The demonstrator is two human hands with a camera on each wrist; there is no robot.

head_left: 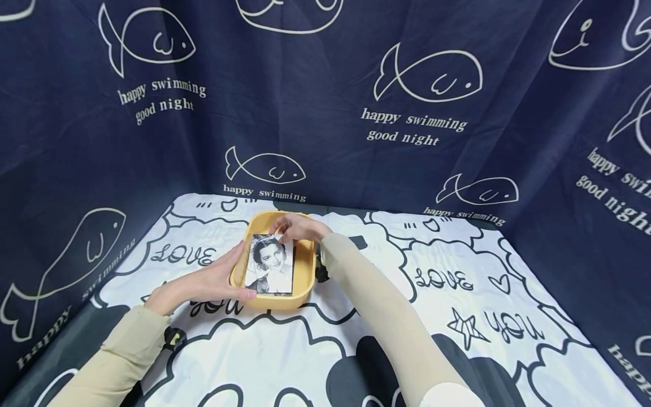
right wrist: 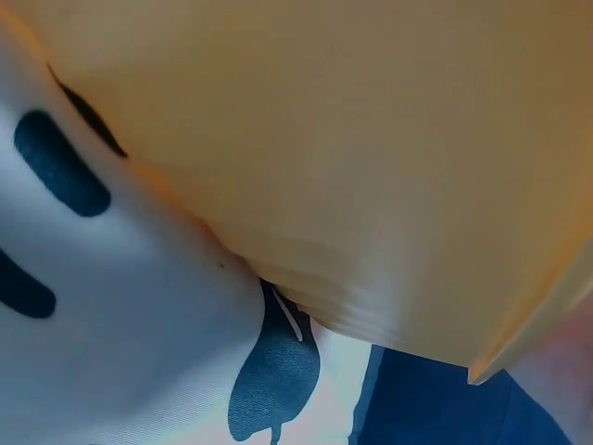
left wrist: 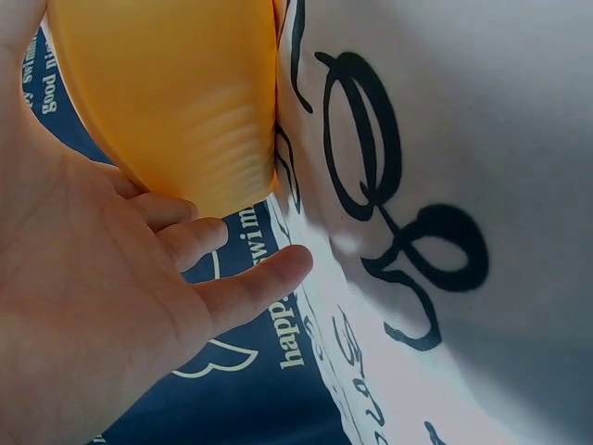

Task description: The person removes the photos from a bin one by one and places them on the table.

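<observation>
A yellow plastic basin with rounded corners stands on the cloth. In it lies a black-and-white photo card of a person, with a dark edge along its right and bottom sides. My left hand grips the basin's left side, thumb near the photo's lower left corner; in the left wrist view its fingers lie against the outer wall. Reaching over the far right rim, my right hand pinches the photo's top edge. In the right wrist view the basin wall hides nearly all of that hand.
A white cloth with black cloud outlines and lettering covers the table. Dark blue curtains with white fish drawings close off the back and both sides. Black wrist devices are on both arms, the left one showing below its cuff.
</observation>
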